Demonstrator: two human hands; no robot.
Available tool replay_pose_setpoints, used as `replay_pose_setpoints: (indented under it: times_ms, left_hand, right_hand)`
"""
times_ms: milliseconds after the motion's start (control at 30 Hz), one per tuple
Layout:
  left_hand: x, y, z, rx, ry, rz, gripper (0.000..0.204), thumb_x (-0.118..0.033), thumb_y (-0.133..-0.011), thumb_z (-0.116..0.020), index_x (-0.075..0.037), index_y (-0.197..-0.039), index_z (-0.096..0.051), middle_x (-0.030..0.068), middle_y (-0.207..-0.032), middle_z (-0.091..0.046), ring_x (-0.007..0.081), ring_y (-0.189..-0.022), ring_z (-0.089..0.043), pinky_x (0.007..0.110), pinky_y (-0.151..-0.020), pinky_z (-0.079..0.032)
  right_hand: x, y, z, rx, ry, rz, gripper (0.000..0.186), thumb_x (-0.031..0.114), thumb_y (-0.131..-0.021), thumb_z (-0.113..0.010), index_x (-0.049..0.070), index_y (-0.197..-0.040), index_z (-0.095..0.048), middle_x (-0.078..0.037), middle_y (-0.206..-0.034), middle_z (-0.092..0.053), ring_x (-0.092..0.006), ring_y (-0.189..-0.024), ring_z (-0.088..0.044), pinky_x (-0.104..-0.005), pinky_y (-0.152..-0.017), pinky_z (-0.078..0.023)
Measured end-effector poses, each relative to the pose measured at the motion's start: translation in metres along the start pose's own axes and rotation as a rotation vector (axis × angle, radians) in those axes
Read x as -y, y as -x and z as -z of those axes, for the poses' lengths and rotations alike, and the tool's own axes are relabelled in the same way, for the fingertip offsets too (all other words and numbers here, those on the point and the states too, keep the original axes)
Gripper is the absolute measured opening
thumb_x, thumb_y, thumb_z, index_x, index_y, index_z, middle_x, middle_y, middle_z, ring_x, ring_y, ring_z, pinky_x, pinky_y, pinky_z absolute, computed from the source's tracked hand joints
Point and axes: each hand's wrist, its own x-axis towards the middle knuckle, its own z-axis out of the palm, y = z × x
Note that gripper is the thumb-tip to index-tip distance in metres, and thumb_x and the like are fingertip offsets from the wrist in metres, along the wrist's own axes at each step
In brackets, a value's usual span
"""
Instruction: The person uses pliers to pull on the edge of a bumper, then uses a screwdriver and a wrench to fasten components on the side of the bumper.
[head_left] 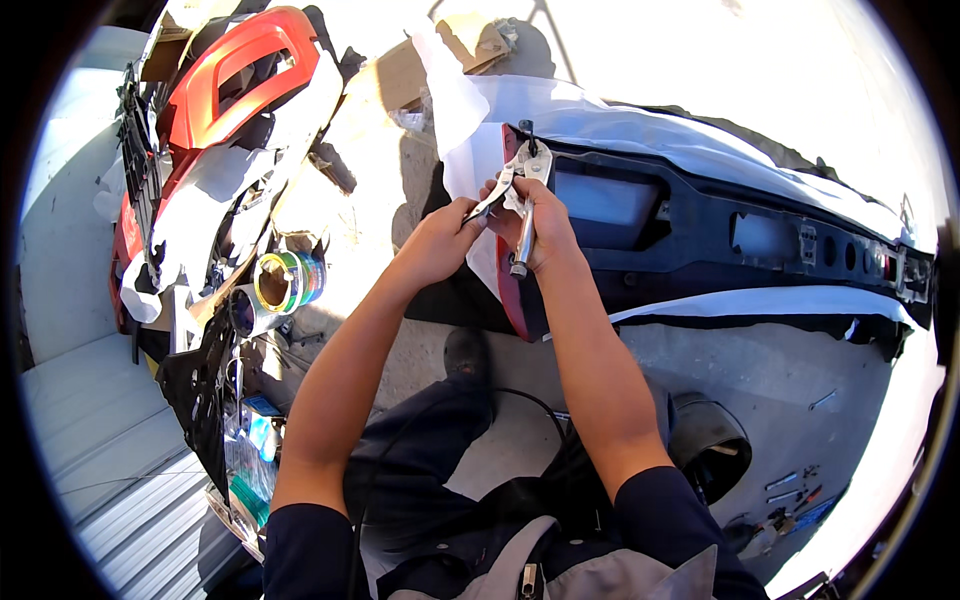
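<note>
Both my hands are on a pair of silver locking pliers [521, 240], held in front of me over the near end of a long dark plastic vehicle panel. My left hand [441, 240] has its fingers closed round the curved lever handle. My right hand [546, 226] is wrapped round the straight handle, whose round metal end sticks out below the fist. The jaws point away from me at the panel's red edge [512, 290]; whether they grip it I cannot tell. The dark panel [690, 262] stretches off to the right, with rectangular openings in it.
White sheeting [640, 130] lies along the panel's far side. To the left are an orange-red plastic part [240, 75], rolls of tape [275, 282] and black brackets [195, 390]. A dark welding-type helmet [710, 440] and several hand tools [785, 495] lie on the floor at right.
</note>
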Motion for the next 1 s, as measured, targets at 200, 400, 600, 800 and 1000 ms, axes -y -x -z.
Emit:
replay_pose_setpoints:
  times_ms: [200,400,600,800,1000]
  left_hand:
    - [-0.016,0.003,-0.007,0.116,0.208,0.278,0.051,-0.039,-0.100,-0.063,0.006,-0.121,-0.051,0.0140,-0.083,-0.065,0.0203,-0.075,-0.064,0.035,-0.070,-0.050]
    - [-0.047,0.012,-0.008,0.346,0.337,0.413,0.070,-0.056,-0.083,-0.078,-0.001,-0.117,-0.052,0.0006,-0.079,-0.056,0.0076,-0.059,-0.051,0.023,-0.049,-0.041]
    - [-0.047,0.007,-0.017,0.306,0.267,0.321,0.073,-0.046,-0.078,-0.087,0.000,-0.125,-0.056,0.0097,-0.112,-0.066,0.0164,-0.103,-0.061,0.031,-0.091,-0.048]
    - [-0.053,0.006,-0.022,0.321,0.096,0.371,0.069,-0.045,-0.080,-0.085,0.001,-0.122,-0.058,0.0106,-0.113,-0.068,0.0190,-0.105,-0.061,0.033,-0.095,-0.047]
    - [-0.070,0.003,-0.031,0.286,-0.100,0.459,0.063,-0.044,-0.081,-0.085,-0.001,-0.120,-0.061,0.0106,-0.109,-0.069,0.0195,-0.101,-0.063,0.034,-0.092,-0.049]
  right_hand:
    - [-0.009,-0.002,-0.002,-0.082,0.132,0.075,0.026,0.015,-0.098,-0.055,-0.005,-0.115,-0.054,-0.016,-0.096,-0.066,-0.0258,-0.083,-0.067,-0.0410,-0.068,-0.061]
    - [0.004,0.012,-0.007,-0.133,0.331,0.087,0.028,0.014,-0.100,-0.050,-0.009,-0.115,-0.054,-0.022,-0.093,-0.069,-0.0305,-0.079,-0.072,-0.0420,-0.066,-0.063]
    - [0.003,0.009,0.001,-0.062,0.276,0.128,0.024,0.011,-0.098,-0.049,-0.007,-0.114,-0.053,-0.021,-0.090,-0.069,-0.0295,-0.075,-0.072,-0.0396,-0.063,-0.064]
    - [0.000,0.006,0.013,0.038,0.188,0.127,0.022,0.008,-0.097,-0.050,-0.004,-0.115,-0.052,-0.021,-0.089,-0.068,-0.0294,-0.073,-0.072,-0.0409,-0.061,-0.063]
    - [0.001,0.002,0.024,0.116,0.099,0.135,0.024,0.007,-0.095,-0.050,-0.004,-0.116,-0.051,-0.021,-0.089,-0.068,-0.0295,-0.074,-0.072,-0.0417,-0.062,-0.063]
